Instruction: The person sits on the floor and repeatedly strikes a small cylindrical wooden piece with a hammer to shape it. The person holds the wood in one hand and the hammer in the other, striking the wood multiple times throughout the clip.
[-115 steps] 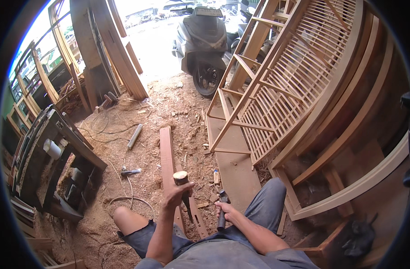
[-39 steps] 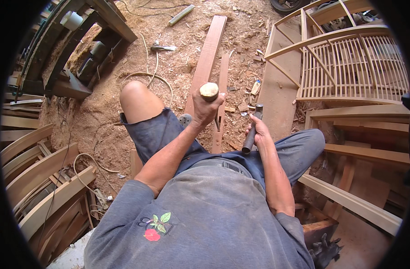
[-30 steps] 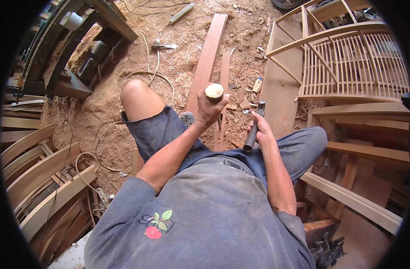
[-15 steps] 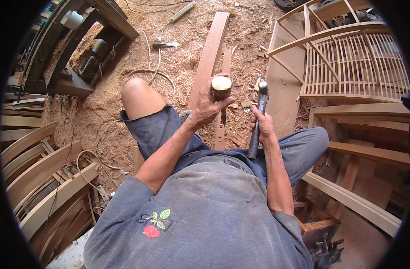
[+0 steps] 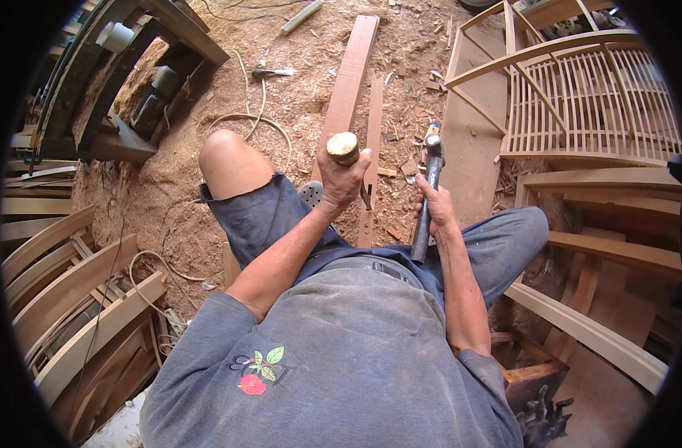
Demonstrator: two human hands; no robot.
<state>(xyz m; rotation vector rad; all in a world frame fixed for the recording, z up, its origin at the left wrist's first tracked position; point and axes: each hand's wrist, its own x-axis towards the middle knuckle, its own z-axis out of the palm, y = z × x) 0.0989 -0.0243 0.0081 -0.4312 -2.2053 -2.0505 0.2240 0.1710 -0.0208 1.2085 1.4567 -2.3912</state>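
Left hand (image 5: 342, 181) grips chisel (image 5: 344, 148); right hand (image 5: 438, 207) grips hammer (image 5: 421, 235). Strip (image 5: 374, 131) lies mid-frame between hands, long axis up-frame, nearer left.

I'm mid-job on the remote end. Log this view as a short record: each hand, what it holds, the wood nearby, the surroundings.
Left hand: gripping a chisel-like tool, pale handle end up
Right hand: gripping a hammer, head toward the top of the picture
Narrow wooden strip: by the tool's blade; contact unclear
Wide plank: left of the strip
Ground cover: wood shavings
Left side: curved boards
Right side: slatted frame
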